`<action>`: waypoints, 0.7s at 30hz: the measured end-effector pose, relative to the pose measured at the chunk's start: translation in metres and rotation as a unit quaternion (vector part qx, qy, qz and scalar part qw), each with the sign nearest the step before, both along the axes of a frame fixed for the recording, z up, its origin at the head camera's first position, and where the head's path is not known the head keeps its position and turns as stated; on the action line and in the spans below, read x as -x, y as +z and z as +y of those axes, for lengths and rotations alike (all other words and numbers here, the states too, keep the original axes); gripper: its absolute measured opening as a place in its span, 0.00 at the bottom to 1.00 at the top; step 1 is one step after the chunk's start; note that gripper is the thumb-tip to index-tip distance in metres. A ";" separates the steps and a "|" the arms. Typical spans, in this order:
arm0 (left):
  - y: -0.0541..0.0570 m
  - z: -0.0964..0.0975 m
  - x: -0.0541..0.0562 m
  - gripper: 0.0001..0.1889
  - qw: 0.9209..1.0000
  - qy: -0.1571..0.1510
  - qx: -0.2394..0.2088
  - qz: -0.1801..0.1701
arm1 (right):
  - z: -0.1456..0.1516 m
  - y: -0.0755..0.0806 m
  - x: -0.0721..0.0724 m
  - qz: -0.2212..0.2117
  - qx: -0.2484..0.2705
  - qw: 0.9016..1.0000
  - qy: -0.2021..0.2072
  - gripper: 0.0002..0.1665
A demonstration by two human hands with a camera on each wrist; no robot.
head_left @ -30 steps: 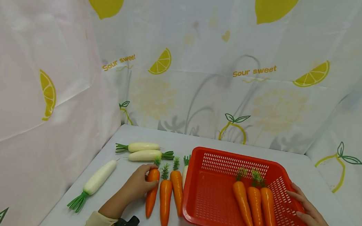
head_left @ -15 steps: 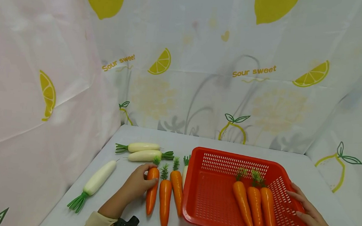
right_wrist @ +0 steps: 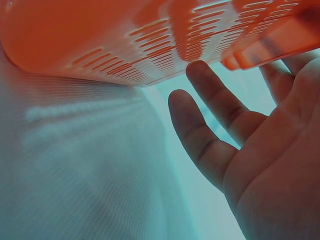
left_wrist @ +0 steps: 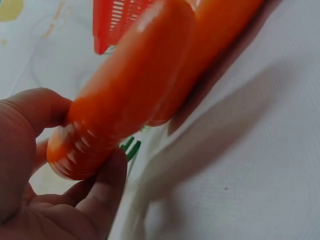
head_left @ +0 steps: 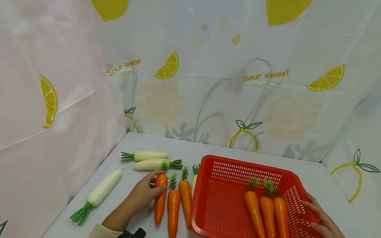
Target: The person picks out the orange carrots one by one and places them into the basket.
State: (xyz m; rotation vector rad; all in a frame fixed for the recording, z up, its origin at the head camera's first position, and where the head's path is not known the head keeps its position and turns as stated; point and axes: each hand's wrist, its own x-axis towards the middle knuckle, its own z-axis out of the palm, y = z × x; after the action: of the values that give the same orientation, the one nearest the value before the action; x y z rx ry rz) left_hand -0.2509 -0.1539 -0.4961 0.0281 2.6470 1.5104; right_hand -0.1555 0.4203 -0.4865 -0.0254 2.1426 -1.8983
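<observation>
In the head view my left hand pinches an orange carrot near its leafy top, thumb on one side and fingers on the other. The left wrist view shows this carrot close up, a shadow beneath it on the cloth. Two more carrots, a nearer one and another, lie just right of it. My right hand rests at the right rim of a red plastic basket, fingers relaxed. In the right wrist view two fingertips extend beneath the basket's slotted wall. Three carrots lie inside it.
White radishes lie around the left side: one near the left edge, two behind my left hand, an upper and a lower. Another is partly hidden by the basket. Lemon-print sheets enclose the white table.
The carrot in my left hand has shifted slightly up the head view, its tip higher than before. My right hand and the basket have stayed in place.
</observation>
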 end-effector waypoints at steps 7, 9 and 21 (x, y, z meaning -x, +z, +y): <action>0.003 -0.003 0.000 0.27 1.000 -0.003 -0.029 -0.012 | 0.000 0.000 0.000 -0.001 -0.006 1.000 -0.002 0.30; 0.004 -0.004 0.001 0.27 0.999 -0.003 -0.047 -0.016 | 0.001 0.000 0.000 0.005 -0.011 1.000 -0.003 0.30; 0.015 -0.007 0.001 0.22 0.996 -0.011 -0.086 -0.022 | 0.000 0.000 -0.001 0.016 0.000 1.000 0.011 0.31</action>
State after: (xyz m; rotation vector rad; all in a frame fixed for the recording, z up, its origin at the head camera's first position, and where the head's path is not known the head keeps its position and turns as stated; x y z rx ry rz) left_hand -0.2524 -0.1605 -0.4816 0.0350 2.4675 1.7081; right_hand -0.1548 0.4200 -0.4861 -0.0783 2.1546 -1.8974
